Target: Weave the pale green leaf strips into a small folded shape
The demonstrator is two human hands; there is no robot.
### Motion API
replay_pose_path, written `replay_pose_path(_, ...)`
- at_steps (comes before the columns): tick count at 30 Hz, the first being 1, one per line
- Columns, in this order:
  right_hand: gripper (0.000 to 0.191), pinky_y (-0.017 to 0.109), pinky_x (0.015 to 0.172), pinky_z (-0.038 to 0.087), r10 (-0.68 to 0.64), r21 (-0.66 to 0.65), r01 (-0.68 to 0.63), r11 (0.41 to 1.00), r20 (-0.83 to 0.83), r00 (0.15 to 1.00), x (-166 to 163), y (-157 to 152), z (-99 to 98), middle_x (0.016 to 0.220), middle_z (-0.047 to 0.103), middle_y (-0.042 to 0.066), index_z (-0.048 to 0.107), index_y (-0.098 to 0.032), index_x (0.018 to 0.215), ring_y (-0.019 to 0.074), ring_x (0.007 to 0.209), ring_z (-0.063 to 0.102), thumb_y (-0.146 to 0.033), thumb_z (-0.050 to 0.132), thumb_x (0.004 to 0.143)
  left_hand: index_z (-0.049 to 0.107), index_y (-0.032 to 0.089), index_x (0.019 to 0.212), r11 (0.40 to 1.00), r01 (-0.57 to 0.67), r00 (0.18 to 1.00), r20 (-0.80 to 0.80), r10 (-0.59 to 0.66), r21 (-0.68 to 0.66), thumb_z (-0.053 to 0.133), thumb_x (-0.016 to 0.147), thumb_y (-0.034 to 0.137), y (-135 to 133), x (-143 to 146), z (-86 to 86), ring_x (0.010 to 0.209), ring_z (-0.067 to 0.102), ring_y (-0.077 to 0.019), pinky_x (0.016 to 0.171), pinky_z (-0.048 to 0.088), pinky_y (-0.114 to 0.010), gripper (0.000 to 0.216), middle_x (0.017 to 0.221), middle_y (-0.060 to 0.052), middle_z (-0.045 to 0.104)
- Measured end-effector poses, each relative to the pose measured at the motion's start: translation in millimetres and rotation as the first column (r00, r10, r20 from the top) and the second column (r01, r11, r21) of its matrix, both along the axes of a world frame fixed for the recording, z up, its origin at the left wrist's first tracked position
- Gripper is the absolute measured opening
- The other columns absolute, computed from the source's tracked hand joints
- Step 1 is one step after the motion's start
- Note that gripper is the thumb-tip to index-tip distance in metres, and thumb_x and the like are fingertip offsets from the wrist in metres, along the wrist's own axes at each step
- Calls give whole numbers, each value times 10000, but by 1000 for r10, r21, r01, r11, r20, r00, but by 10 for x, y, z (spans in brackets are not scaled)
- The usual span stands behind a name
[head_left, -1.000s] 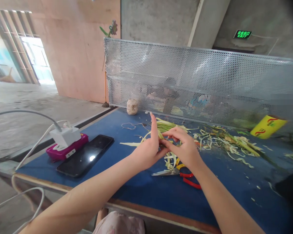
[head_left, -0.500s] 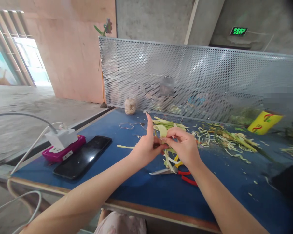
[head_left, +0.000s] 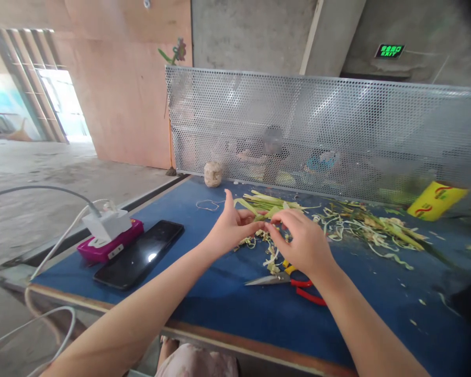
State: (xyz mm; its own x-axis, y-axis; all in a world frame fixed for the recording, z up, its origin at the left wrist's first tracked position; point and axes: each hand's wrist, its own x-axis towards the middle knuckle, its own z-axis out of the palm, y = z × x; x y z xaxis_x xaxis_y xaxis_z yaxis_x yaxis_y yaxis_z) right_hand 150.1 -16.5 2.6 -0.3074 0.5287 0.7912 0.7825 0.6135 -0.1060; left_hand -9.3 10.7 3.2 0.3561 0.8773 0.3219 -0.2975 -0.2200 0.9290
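Above the middle of the blue table, my left hand (head_left: pixel 235 224) and my right hand (head_left: pixel 298 235) meet at the fingertips. Between them they pinch a pale green leaf strip (head_left: pixel 246 205), bent over near its left end. My left thumb or a finger points up, while the others close on the strip. Fingers of my right hand are pressed together at its other side; part of the strip is hidden there. Just below the hands lie scissors (head_left: pixel 269 279) with red handles, partly behind my right wrist, and curled scraps (head_left: pixel 272 260).
A bundle of green stalks (head_left: pixel 272 200) lies behind my hands. To the right are a heap of shredded strips (head_left: pixel 371 225) and a yellow roll (head_left: pixel 435 201). A phone (head_left: pixel 139 256) and magenta power strip (head_left: pixel 102 250) are at left. A perforated metal screen (head_left: pixel 227 115) borders the back.
The leaf strip has turned from standing up between my hands to lying bent toward the left. My hands stay together, with fingertips shifted slightly. The whole view has moved a little.
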Motion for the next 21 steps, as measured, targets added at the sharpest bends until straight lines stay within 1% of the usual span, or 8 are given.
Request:
replay_pose_path(2, 147, 310, 641, 436, -41, -119, 33, 992, -62, 997, -24, 33, -27, 792, 625, 65, 573, -167, 854, 183, 730, 566, -265, 475, 808, -363, 219, 1258, 1000, -1, 999, 33, 0, 31, 624, 662, 21, -3, -14, 10, 628, 610, -106, 541, 429, -203, 1170, 862, -56, 674)
replay_pose_path(4, 153, 298, 661, 436, 26, -246, -54, 968, -117, 993, -44, 65, -42, 816, 632, 51, 573, -179, 878, 174, 756, 571, -254, 453, 823, -341, 249, 1272, 998, 22, 999, 45, -25, 57, 620, 673, 35, -4, -21, 10, 655, 623, -121, 537, 428, -205, 1152, 883, -62, 669)
replay_pose_path(7, 173, 270, 634, 427, 139, -370, -198, 908, -180, 974, -62, 86, -40, 735, 624, 20, 574, -189, 780, 148, 692, 564, -239, 421, 843, -328, 261, 1279, 997, 40, 999, 32, -42, 72, 609, 695, 63, -12, -20, 4, 619, 617, -120, 489, 414, -201, 1123, 918, -82, 658)
replay_pose_path(9, 202, 260, 599, 413, 169, -387, -239, 890, -206, 964, -69, 79, -30, 664, 597, 5, 560, -188, 723, 134, 627, 543, -240, 412, 850, -318, 264, 1286, 997, 43, 999, 15, -44, 70, 602, 710, 83, -21, -17, 1, 599, 611, -117, 465, 407, -201, 1100, 941, -93, 646)
replay_pose_path(11, 218, 258, 591, 403, 200, -374, -267, 888, -209, 957, -75, 66, -19, 633, 575, 0, 546, -187, 687, 130, 606, 529, -228, 408, 851, -304, 254, 1295, 996, 46, 999, 2, -46, 73, 599, 720, 95, -29, -16, 0, 594, 611, -121, 459, 406, -202, 1083, 899, -81, 649)
replay_pose_path(16, 245, 267, 564, 373, 248, -329, -282, 901, -140, 959, -77, 55, -11, 597, 553, 4, 528, -188, 640, 132, 577, 500, -202, 398, 848, -269, 194, 1318, 992, 5, 1000, -1, -5, 128, 596, 734, 113, -24, -17, -17, 529, 581, -111, 458, 413, -199, 1047, 611, 21, 615)
replay_pose_path(18, 249, 271, 563, 363, 238, -315, -262, 912, -113, 965, -68, 64, -15, 580, 543, 2, 525, -187, 627, 132, 568, 489, -204, 405, 844, -261, 183, 1322, 992, -10, 1000, 5, 9, 127, 602, 726, 106, -16, -15, -25, 529, 574, -110, 463, 420, -201, 1052, 586, 34, 598)
replay_pose_path(21, 280, 265, 562, 353, 217, -316, -237, 918, -97, 971, -53, 75, -19, 556, 517, -4, 505, -184, 583, 127, 564, 474, -208, 409, 845, -261, 183, 1322, 994, -30, 999, 18, 28, 104, 601, 717, 84, -10, -16, -23, 527, 558, -99, 466, 429, -203, 1057, 624, 24, 608)
